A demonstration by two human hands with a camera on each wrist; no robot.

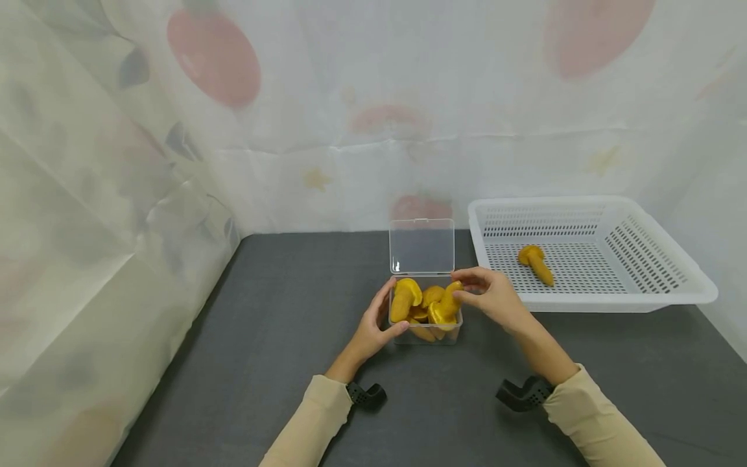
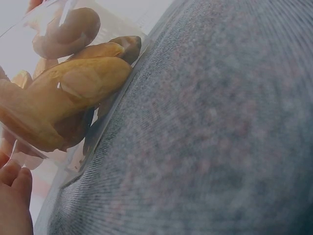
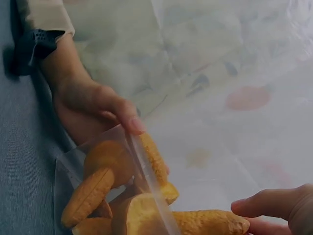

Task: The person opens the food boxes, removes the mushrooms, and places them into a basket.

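Observation:
A clear plastic box [image 1: 428, 335] with its lid raised [image 1: 421, 246] holds several yellow-brown mushrooms [image 1: 404, 305]. My left hand [image 1: 369, 331] grips the box's left side, thumb at the front rim and fingers along the far left edge. With thumb and fingers my right hand [image 1: 489, 295] pinches the stem end of a mushroom [image 1: 448, 303] at the box's right side. That mushroom's cap lies among the others, its stem [image 3: 205, 221] sticking out past the rim in the right wrist view. Through the clear wall, a mushroom [image 2: 83, 81] shows close up in the left wrist view.
A white perforated basket [image 1: 607, 298] stands at the back right, near the box, with one mushroom [image 1: 535, 264] lying in it. The dark grey table [image 1: 280, 337] ends at a patterned curtain [image 1: 327, 104] behind and at the left.

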